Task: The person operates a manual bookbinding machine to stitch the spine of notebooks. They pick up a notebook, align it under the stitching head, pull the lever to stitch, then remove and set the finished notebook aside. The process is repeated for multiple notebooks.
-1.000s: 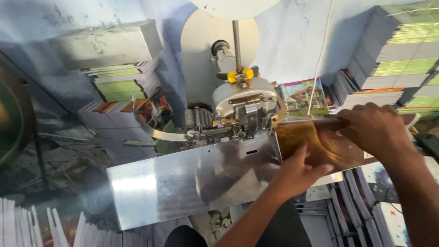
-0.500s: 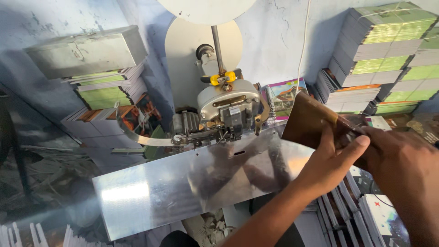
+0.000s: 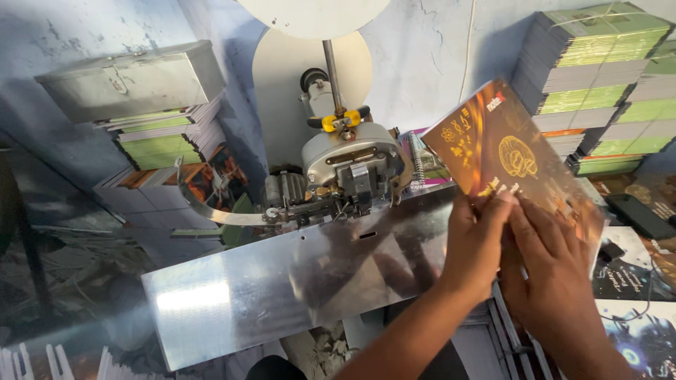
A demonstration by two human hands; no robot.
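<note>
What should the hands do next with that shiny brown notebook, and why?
Probably carry the notebook off to the side. Both the left hand and the right hand hold it tilted in the air, already lifted clear of the metal plate and the stapling machine.

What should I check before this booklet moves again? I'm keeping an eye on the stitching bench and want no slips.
1. Both hands on booklet: ok; left hand and right hand hold its lower edge.
2. Booklet away from stitching head: ok, held up to its right.
3. Metal saddle plate free of objects: ok.
4. Fingers away from stitching head: ok.
5. Staples through the spine: cannot tell.
</note>
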